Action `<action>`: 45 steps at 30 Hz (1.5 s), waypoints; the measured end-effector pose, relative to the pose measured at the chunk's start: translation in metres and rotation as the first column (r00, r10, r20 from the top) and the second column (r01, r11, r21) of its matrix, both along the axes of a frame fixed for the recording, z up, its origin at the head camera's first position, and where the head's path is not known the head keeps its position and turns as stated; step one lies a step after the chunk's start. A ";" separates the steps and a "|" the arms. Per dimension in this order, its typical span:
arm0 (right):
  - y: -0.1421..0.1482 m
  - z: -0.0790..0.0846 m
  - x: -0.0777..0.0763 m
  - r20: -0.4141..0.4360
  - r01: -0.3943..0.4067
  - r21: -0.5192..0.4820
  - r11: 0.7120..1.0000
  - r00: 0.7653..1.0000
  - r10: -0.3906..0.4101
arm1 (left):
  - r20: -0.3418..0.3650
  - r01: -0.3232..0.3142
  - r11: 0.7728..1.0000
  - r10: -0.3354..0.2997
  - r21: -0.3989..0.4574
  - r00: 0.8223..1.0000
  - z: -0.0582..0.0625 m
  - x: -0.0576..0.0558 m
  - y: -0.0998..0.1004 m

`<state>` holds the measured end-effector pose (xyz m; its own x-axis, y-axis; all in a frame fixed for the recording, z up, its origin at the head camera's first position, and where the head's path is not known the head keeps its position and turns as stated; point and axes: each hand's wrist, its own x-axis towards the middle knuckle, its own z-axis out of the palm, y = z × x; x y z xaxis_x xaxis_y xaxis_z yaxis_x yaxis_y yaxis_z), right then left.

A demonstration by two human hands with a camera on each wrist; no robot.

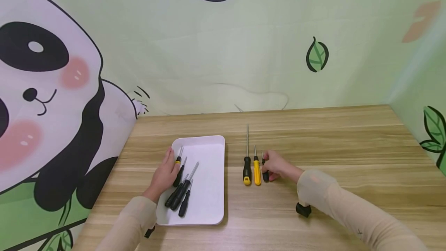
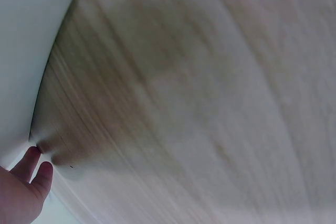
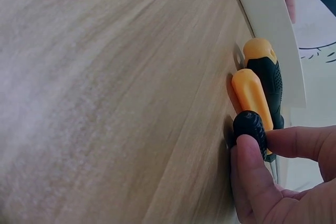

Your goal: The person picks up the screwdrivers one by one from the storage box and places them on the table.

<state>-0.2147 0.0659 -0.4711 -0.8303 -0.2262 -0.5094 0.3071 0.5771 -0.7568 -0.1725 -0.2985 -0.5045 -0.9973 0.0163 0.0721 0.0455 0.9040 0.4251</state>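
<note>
My left hand (image 1: 165, 174) holds the left rim of a white tray (image 1: 209, 208), with fingertips low against its outer wall in the left wrist view. Several screwdrivers (image 1: 182, 195) with dark handles lie in the tray's left half, and one near the hand has a yellow band. To the right of the tray, my right hand (image 1: 275, 165) pinches a small black screwdriver (image 3: 249, 124) between thumb and fingers, low over the table. Beside it lie a yellow-handled screwdriver (image 1: 257, 171) and a longer black-and-yellow screwdriver (image 1: 247, 169), shafts pointing away from me.
A wood-grain table (image 1: 334, 138) carries everything and meets a printed cloth wall (image 1: 265, 57) at its back edge. On the left the cloth shows a large panda. A black wrist-camera mount (image 1: 303, 210) hangs under the right sleeve.
</note>
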 end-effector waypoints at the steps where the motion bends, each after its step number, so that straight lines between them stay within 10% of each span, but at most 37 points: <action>1: 0.000 0.001 0.000 -0.001 -0.003 0.003 1.000 1.000 0.003 | -0.006 0.002 1.000 -0.002 0.010 1.000 0.000 0.000 0.000; 9: 0.000 0.001 -0.001 0.002 -0.006 0.015 1.000 1.000 0.006 | -0.090 0.041 0.998 -0.036 0.044 0.995 -0.001 0.004 -0.001; 45: 0.003 0.001 0.000 0.004 -0.001 0.019 1.000 1.000 0.001 | -0.005 0.009 1.000 -0.009 0.000 1.000 0.004 0.002 0.003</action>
